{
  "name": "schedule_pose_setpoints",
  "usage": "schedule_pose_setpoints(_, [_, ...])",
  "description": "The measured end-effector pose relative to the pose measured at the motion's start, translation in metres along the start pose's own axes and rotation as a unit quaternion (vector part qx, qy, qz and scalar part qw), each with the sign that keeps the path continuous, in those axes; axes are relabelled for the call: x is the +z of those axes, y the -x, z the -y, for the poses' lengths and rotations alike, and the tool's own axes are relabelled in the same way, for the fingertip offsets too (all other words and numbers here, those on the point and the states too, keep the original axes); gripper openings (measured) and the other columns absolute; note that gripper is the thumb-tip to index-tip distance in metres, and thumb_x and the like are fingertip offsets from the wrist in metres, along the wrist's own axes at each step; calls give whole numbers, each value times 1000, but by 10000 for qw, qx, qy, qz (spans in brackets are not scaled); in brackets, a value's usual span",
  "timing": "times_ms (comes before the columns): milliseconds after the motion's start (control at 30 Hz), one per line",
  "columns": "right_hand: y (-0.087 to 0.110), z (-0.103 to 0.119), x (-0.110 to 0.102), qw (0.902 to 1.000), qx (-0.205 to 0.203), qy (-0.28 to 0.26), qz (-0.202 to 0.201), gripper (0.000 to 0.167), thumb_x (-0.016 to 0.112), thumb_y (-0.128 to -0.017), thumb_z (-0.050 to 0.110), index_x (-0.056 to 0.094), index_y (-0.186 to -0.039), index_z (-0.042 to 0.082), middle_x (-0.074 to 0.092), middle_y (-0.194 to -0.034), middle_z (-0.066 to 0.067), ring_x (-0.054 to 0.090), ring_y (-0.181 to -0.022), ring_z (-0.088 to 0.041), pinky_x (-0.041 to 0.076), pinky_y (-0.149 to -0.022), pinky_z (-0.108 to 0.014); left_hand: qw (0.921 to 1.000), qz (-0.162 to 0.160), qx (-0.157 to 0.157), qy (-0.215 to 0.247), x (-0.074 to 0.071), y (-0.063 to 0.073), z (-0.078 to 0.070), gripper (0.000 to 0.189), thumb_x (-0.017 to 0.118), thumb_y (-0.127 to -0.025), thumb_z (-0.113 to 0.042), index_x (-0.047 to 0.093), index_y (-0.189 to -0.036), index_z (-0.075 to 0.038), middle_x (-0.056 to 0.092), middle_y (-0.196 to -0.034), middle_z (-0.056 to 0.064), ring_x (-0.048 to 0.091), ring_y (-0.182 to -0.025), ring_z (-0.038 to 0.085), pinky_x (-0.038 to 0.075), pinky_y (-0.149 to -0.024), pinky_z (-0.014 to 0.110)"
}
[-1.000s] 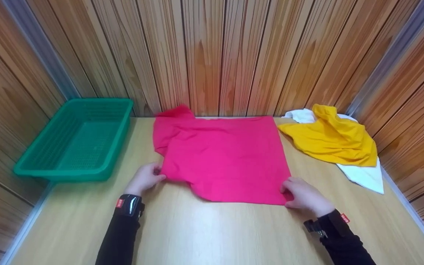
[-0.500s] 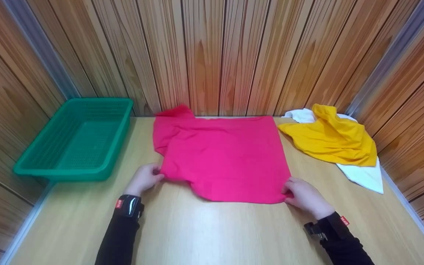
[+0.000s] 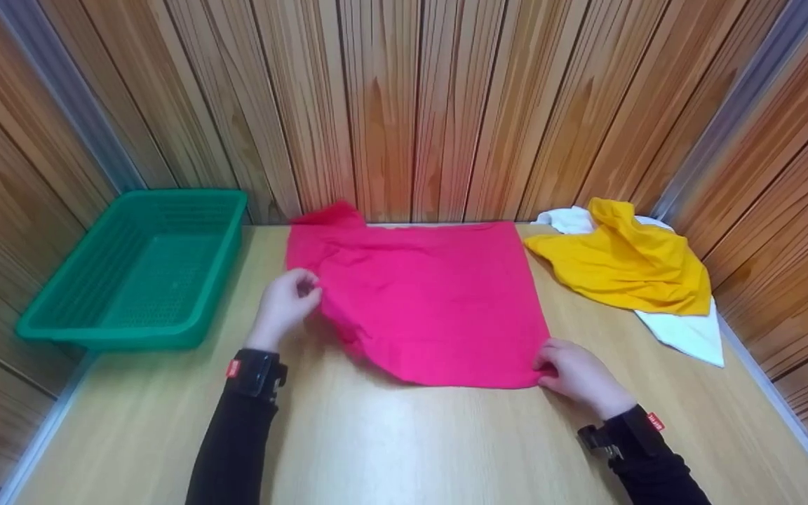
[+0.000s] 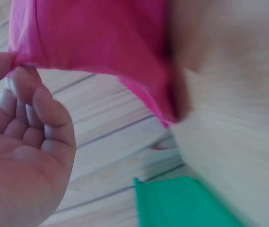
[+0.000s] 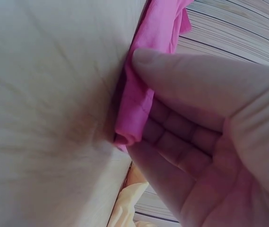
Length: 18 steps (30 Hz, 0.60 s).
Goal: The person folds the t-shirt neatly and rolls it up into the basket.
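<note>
A pink T-shirt (image 3: pixel 439 301) lies spread on the table, with a bunched sleeve at its far left. My left hand (image 3: pixel 285 305) pinches the shirt's left edge between thumb and forefinger and holds it raised off the table; the left wrist view shows the lifted cloth (image 4: pixel 91 38) hanging from the fingertips. At the near right corner my right hand (image 3: pixel 579 375) grips the shirt. In the right wrist view, thumb and fingers hold the folded corner (image 5: pixel 136 104) close to the tabletop.
A green plastic basket (image 3: pixel 113 335) stands at the left. To the right, a yellow garment (image 3: pixel 628 270) lies crumpled on a white cloth (image 3: pixel 684 333). Wood-panelled walls (image 3: pixel 404 105) enclose the table (image 3: pixel 376 442) at the back and sides.
My left hand has moved away from me and lifted the shirt's left edge, drawing its near left corner inward. The right hand stays at the near right corner.
</note>
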State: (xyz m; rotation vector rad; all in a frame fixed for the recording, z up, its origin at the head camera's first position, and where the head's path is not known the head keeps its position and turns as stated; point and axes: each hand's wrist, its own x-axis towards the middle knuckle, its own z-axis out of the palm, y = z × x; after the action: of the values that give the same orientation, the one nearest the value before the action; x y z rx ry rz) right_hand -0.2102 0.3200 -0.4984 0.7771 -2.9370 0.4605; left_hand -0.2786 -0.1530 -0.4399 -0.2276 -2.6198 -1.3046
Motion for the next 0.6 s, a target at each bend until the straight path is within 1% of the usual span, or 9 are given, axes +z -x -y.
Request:
schedule_pose_setpoints(67, [0,0,0,10000,-2,1,2,18,83,-77,8,68,-86,9,54,-82,5,53,-75,-16,51,-74,-39,9998,-120,105,-146,2,-7,-11,11,67,-88,-2,65,-97,2,64,-93,14,59,-90,29,49,-84,43])
schedule_pose_setpoints(133, [0,-1,-1,10000,-35,-11,-17,18,83,-77,8,67,-86,10,54,-82,5,53,-76,-16,51,-74,-39,9985,-298,312,-349,5,-15,-20,9,67,-88,-3,66,-95,1,64,-90,14,59,-88,29,49,-83,43])
schedule_pose_setpoints(233, [1,-2,0,9999,-87,-38,-56,18,83,-77,8,67,-86,10,53,-81,6,53,-75,-16,50,-73,-39,9954,-594,578,-476,13,-26,-28,6,67,-87,-2,68,-92,1,66,-87,14,61,-86,30,50,-80,43])
schedule_pose_setpoints(300, [1,-1,-1,9999,-101,-60,-91,18,82,-77,7,67,-85,10,53,-81,6,53,-75,-16,49,-73,-38,9942,-656,697,-500,20,-32,-31,6,66,-88,0,70,-93,2,68,-88,15,63,-87,31,50,-81,43])
schedule_pose_setpoints(367, [1,-1,-1,9999,-92,-77,-119,18,83,-76,6,67,-84,10,53,-81,6,52,-75,-16,49,-73,-39,9954,-458,708,-446,28,-37,-30,12,66,-88,3,71,-99,4,70,-95,17,64,-94,32,50,-86,42])
schedule_pose_setpoints(433, [1,-1,-2,9999,-61,-87,-133,19,83,-76,6,66,-84,11,52,-81,7,52,-75,-15,49,-73,-39,9977,-51,589,-335,35,-39,-29,21,66,-89,3,70,-109,5,70,-106,18,64,-104,32,49,-93,42])
schedule_pose_setpoints(500, [1,-1,-1,9999,-46,-80,-123,18,83,-77,7,67,-84,11,53,-81,7,52,-75,-15,49,-73,-39,9981,362,439,-220,41,-39,-26,29,66,-89,4,67,-118,5,68,-116,19,62,-113,32,47,-98,42])
schedule_pose_setpoints(533, [1,-1,-1,9999,-34,-71,-105,18,83,-77,8,67,-84,11,53,-81,7,52,-75,-15,49,-73,-38,9979,516,347,-159,43,-39,-25,32,66,-89,4,66,-121,6,67,-119,19,61,-115,33,46,-99,42])
schedule_pose_setpoints(600, [1,-1,-1,10000,-20,-59,-68,17,83,-78,10,67,-85,11,53,-81,7,53,-76,-15,50,-73,-38,9975,679,179,-75,46,-36,-22,33,66,-90,4,65,-122,5,66,-121,19,60,-116,32,46,-100,42])
